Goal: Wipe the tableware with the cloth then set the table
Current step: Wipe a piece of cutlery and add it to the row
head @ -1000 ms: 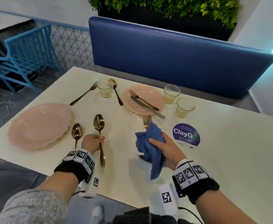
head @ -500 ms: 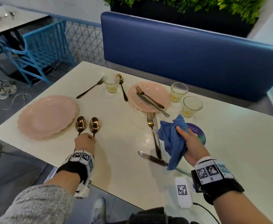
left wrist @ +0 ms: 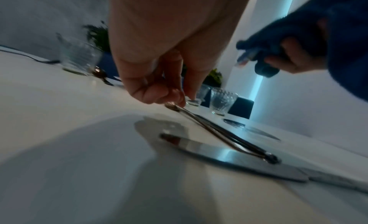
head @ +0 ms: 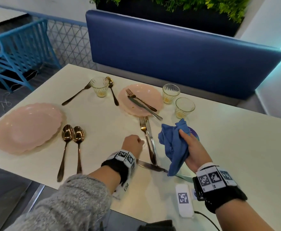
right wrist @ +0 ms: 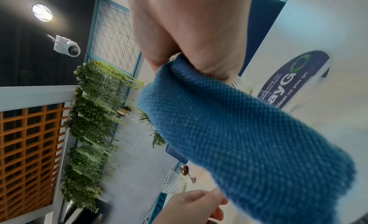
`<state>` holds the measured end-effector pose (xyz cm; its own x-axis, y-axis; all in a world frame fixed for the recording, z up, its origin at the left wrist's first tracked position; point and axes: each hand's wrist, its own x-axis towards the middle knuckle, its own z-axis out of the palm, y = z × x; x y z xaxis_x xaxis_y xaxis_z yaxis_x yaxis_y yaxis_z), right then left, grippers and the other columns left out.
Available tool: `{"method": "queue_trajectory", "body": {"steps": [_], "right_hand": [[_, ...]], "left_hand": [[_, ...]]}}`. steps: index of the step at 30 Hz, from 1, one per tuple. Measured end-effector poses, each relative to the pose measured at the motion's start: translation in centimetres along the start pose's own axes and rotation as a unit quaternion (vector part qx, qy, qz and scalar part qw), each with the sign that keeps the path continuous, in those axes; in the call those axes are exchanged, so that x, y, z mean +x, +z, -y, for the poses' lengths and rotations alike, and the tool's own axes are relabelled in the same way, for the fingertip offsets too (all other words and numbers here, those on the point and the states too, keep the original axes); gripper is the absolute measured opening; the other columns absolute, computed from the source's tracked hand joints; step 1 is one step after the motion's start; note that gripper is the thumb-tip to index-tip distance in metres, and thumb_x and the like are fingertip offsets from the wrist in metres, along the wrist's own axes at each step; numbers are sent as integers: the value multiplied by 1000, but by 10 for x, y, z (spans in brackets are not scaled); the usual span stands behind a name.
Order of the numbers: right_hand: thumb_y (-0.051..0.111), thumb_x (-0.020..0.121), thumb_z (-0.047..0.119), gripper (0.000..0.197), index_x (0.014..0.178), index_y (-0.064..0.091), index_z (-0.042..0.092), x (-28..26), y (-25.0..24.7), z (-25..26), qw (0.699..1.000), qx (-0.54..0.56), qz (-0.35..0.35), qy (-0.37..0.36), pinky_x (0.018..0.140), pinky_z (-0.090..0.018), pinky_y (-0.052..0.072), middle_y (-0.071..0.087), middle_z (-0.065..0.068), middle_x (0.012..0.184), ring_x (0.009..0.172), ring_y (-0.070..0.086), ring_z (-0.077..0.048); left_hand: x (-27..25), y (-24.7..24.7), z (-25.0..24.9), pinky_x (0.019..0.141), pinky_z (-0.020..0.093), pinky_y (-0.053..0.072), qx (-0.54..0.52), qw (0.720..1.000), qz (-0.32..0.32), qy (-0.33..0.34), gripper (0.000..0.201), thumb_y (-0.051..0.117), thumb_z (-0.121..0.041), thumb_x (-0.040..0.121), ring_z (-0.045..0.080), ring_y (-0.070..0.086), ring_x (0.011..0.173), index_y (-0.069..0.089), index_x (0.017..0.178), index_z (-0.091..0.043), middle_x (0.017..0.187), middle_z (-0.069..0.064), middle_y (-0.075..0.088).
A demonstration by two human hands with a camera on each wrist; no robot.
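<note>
While the blue cloth (head: 173, 145) was gripped bunched and hanging in the right hand (head: 193, 148), the left hand (head: 133, 144) was seen curled, its fingertips (left wrist: 175, 100) at a gold fork (head: 145, 139) just beside it. Counted on the cream worktop (head: 236, 147) were two pink scalloped plates (head: 26, 127), three ribbed glasses (head: 183, 107), three forks, three knives and three spoons, two of these gold spoons (head: 71, 147) left of the left hand. A round purple sticker (head: 194, 135) was partly hidden behind the cloth. Beyond both hands a blue padded bench (head: 178, 52) and green plants (head: 169, 2) were seen.
</note>
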<state>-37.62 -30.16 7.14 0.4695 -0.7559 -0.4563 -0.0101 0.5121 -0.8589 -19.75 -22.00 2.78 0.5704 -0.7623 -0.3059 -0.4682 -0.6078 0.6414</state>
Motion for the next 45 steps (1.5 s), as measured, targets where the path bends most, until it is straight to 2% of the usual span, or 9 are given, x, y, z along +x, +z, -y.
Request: {"method": "queue_trajectory", "body": {"steps": [4, 12, 17, 21, 24, 26, 32, 38, 45], "right_hand": [[54, 92, 33, 36, 126, 55, 19, -14, -13, -1, 1000, 2, -12, -4, 103, -43, 44, 64, -11, 122, 115, 60, -24], [50, 95, 31, 36, 127, 55, 16, -23, -26, -14, 1000, 10, -16, 10, 103, -41, 44, 64, -11, 123, 116, 60, -24], [48, 95, 38, 40, 131, 51, 21, -8, -17, -20, 999, 8, -15, 39, 109, -44, 38, 60, -10, 129, 121, 56, -24], [46, 96, 37, 40, 134, 49, 23, 1, 5, -16, 999, -7, -5, 45, 106, -42, 41, 57, -6, 132, 118, 56, -20], [43, 99, 26, 43, 133, 44, 0, 7, 28, -8, 999, -11, -5, 43, 78, -37, 51, 54, -22, 127, 88, 60, -23], [42, 99, 23, 44, 133, 42, -5, 11, 46, -1, 999, -15, 0, 40, 73, -36, 49, 49, -29, 134, 84, 58, -26], [51, 95, 25, 43, 133, 45, 4, 24, 113, 3, 997, -69, 31, 10, 87, -44, 53, 58, -18, 125, 103, 60, -30], [73, 78, 8, 59, 131, 47, 10, 35, 152, 10, 995, -81, -13, -53, 96, -50, 50, 63, -14, 122, 107, 62, -30], [76, 75, 14, 57, 124, 47, 12, 43, 187, 18, 967, -174, -57, -178, 98, -37, 48, 60, -7, 123, 107, 58, -20]], "left_hand": [[15, 14, -17, 84, 32, 47, 8, 999, 21, -39, 37, 53, -32, 92, 31, 62, 99, 64, 100, 3, 105, 17, 66], [31, 8, -23, 78, 26, 41, 48, 994, 49, -82, 21, 52, -19, 92, 27, 58, 97, 59, 88, 0, 105, 14, 59], [32, -3, -10, 70, 28, 39, -17, 991, 18, -129, 33, 52, -17, 89, 24, 49, 80, 38, 61, -8, 74, 8, 50], [30, -16, 7, 58, 28, 48, -184, 972, -1, -144, 25, 45, -12, 93, 25, 57, 66, 49, 71, -2, 79, 14, 59], [18, -32, 8, 48, 28, 55, -379, 915, -2, -141, 11, 35, -4, 96, 23, 61, 57, 44, 90, -3, 82, 14, 53], [5, -44, 2, 51, 31, 57, -395, 913, 15, -105, 9, 33, -5, 97, 22, 58, 55, 41, 98, -4, 82, 13, 49], [-36, -62, -18, 39, 19, 24, -375, 918, 126, 19, 23, 28, -4, 97, 9, 27, 40, 38, 80, -14, 57, 5, 32], [-44, -105, -2, 34, 14, 20, -388, 912, 133, 13, 23, 25, -1, 99, 5, 24, 33, 40, 84, -11, 56, 6, 35], [-44, -152, 29, 35, 13, 21, -349, 927, 136, -2, 22, 35, -7, 99, 5, 25, 33, 41, 79, -11, 58, 7, 43]]}}
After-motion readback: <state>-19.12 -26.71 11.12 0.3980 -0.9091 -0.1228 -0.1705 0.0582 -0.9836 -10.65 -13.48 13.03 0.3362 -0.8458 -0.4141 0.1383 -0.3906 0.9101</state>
